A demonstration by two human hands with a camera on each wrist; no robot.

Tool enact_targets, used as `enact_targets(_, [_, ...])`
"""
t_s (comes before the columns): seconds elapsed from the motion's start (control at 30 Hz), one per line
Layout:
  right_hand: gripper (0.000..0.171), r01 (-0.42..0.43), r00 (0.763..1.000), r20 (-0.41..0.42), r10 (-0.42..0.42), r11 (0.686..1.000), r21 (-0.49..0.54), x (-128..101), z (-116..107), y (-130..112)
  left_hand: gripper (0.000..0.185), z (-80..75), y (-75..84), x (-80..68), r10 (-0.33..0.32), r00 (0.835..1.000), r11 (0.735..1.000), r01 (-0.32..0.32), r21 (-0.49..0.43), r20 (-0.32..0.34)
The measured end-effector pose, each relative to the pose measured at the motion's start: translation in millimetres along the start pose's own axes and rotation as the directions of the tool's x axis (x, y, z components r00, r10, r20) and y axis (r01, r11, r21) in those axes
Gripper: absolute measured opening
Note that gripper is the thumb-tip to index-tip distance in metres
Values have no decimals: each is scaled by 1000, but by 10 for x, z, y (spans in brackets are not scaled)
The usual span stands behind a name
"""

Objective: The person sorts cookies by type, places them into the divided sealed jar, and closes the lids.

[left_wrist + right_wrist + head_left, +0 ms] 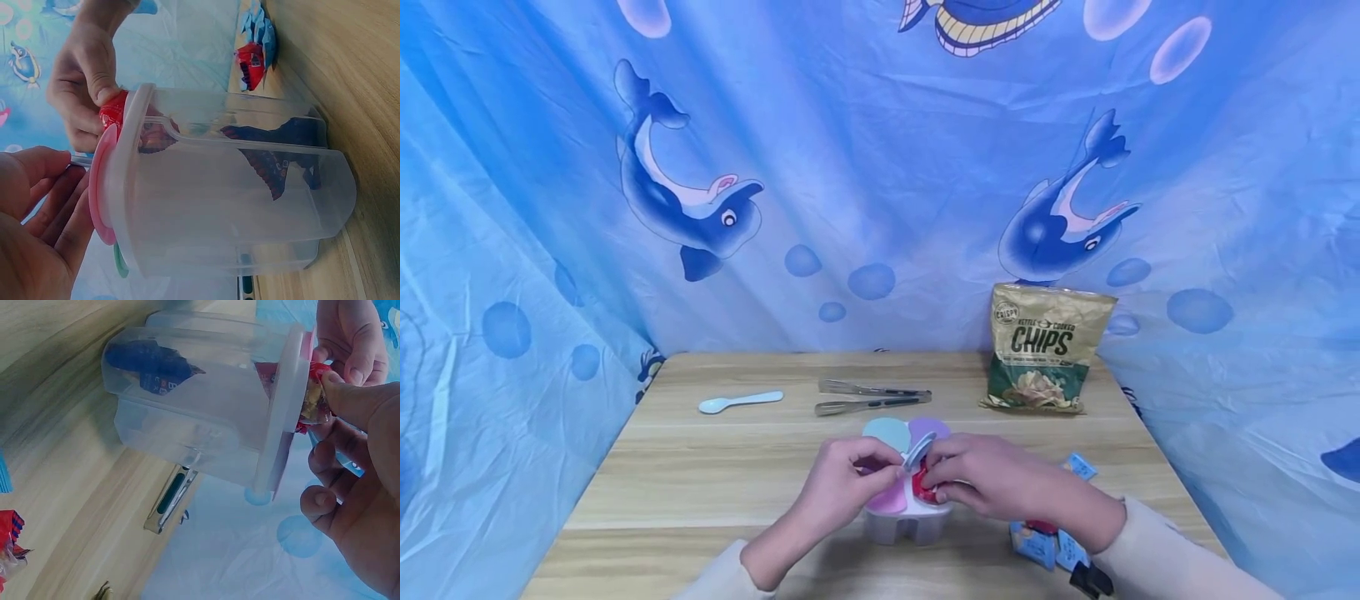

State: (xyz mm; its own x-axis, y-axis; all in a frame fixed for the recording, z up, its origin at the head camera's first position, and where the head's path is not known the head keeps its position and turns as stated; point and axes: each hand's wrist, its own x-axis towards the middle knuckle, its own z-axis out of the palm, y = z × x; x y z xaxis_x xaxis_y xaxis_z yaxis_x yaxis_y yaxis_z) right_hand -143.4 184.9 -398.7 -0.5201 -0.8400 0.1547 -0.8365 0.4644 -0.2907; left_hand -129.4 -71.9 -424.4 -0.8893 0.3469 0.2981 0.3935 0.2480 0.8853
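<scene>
A wooden bench (700,483) is seen backed by a blue dolphin-print curtain (865,167) at 12 o'clock. A bag of chips (1045,348) is stood upright at 1 o'clock on the bench, near the curtain. A clear plastic container (904,517) with divided compartments and pastel flap lids is placed at 6 o'clock, close to the near edge; in the left wrist view (237,200) dark blue packets are seen inside it through the wall. The left hand (850,483) is set at the container's 9 o'clock side, fingers curled onto one raised flap lid (917,450), which is pinched; exact finger contact can't be told fully. The right hand (992,479) is set at the container's 3 o'clock side, and a red snack packet (922,486) is pinched between thumb and fingers at the open compartment's mouth, partly inside it, as shown in the right wrist view (312,394). Metal tongs (872,397) are laid at 12 o'clock of the container, well apart from it. A light blue spoon (740,402) is laid at 10 o'clock, left of the tongs. Loose blue and red packets (1045,542) are scattered at 4 o'clock, just beside the right wrist.
</scene>
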Motion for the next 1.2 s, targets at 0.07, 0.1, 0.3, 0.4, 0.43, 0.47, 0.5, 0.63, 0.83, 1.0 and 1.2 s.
enact_targets(0.07, [14, -10, 1000, -20, 10, 1000, 7, 0, 17, 1, 10, -5, 4, 3, -4, 1000, 1000, 4, 2, -2])
enact_targets(0.1, [13, -18, 999, -43, 19, 1000, 19, -5, 34, 4, 10, -5, 6, 3, -8, 1000, 1000, 8, 2, -2])
enact_targets(0.3, [9, -9, 967, -256, 16, 1000, 28, -67, 180, 19, 11, 13, 2, -1, -21, 1000, 1000, 21, 5, 13])
enact_targets(0.4, [8, -7, 963, -269, -2, 999, -32, -57, 180, -4, 11, 15, -7, 4, -15, 1000, 1000, 15, 7, 18])
enact_targets(0.43, [8, -9, 967, -256, -4, 999, -49, -43, 167, -12, 12, 14, -10, 7, -14, 1000, 1000, 14, 9, 18])
enact_targets(0.47, [7, -13, 972, -236, -2, 998, -62, -27, 150, -20, 12, 12, -12, 11, -14, 1000, 1000, 14, 12, 18])
enact_targets(0.5, [7, -23, 978, -210, 8, 997, -68, -11, 131, -27, 12, 11, -14, 14, -14, 1000, 1000, 13, 14, 17])
enact_targets(0.63, [8, -57, 993, -108, 49, 996, -73, 43, 63, -51, 12, 4, -16, 21, -16, 1000, 1000, 15, 15, 19])
enact_targets(0.83, [8, -80, 996, -51, 78, 995, -50, 47, 13, -85, 10, -5, -1, 22, -14, 1000, 1000, 14, 12, 10])
enact_targets(1.0, [10, -102, 995, -22, 101, 994, -43, 35, 1, -104, 11, 1, -7, 22, -8, 1000, 1000, 8, 17, 12])
enact_targets(1.2, [11, -110, 994, -21, 108, 991, -80, 26, 2, -140, 11, 6, -14, 25, -8, 1000, 999, 8, 33, 21])
